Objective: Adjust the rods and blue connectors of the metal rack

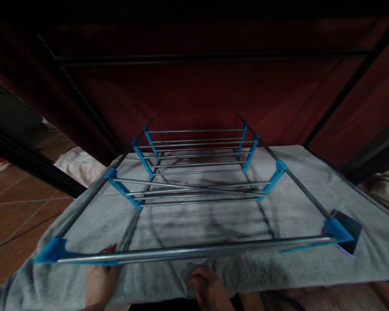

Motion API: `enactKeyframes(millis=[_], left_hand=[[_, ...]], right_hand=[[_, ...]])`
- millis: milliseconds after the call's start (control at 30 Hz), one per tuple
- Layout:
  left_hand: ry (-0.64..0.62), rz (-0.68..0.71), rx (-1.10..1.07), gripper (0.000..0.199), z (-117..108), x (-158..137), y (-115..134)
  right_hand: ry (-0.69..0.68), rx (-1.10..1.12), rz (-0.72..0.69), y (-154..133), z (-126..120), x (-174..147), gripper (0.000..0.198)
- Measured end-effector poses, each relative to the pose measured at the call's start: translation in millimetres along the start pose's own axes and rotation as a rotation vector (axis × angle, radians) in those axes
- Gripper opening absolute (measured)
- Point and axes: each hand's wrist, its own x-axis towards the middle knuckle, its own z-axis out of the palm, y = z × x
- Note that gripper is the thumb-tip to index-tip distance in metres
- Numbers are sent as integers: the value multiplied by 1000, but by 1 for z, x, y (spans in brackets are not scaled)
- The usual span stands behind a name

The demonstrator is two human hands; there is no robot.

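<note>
A shoe rack (194,249) of grey metal tubes and blue plastic brackets stands before me on a grey towel. Its near bar crosses the view, with a blue corner bracket (53,250) at the left and another blue corner bracket (339,231) at the right. On the nearest inner tier, two thin rods (194,187) cross each other at a slant. My left hand (100,278) is at the left bracket, fingers curled round its inner end and partly hidden by it. Below the near bar, my right hand (207,287) has its fingers curled in; what they hold, if anything, is hidden.
The grey towel (220,220) covers the surface under the rack. A dark phone-like object with a purple edge (346,233) lies beside the right corner. Red fabric panels (194,95) on a dark frame rise behind. Tiled floor (22,203) and a striped cloth (79,166) show at left.
</note>
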Motion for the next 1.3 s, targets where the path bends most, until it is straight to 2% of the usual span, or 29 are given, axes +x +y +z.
enactKeyframes(millis=[167,333,433,533,733,933,1100,1300], left_hand=[[21,55,98,42,8,-3,-11],[59,52,131,41,7,-6,-3],[71,43,149,38,5,-8,3],[68,81,194,37,4,-8,4],[72,164,211,39,4,-4,0],[56,252,366,32,7,4,-8],[94,364,391,39,11,8,-13],[94,285,382,35,10,12,-7]], right_hand=[[40,27,-82,8,4,-3,33],[65,-8,-132,12,10,-6,32],[119,-7,-229,18,14,-4,29],[100,5,-297,19,9,0,26],[104,0,-213,-3,-7,6,18],[116,-45,-81,-16,-8,8,17],[89,-79,-38,-21,-11,11,16],[70,-68,-17,-24,-16,14,13]])
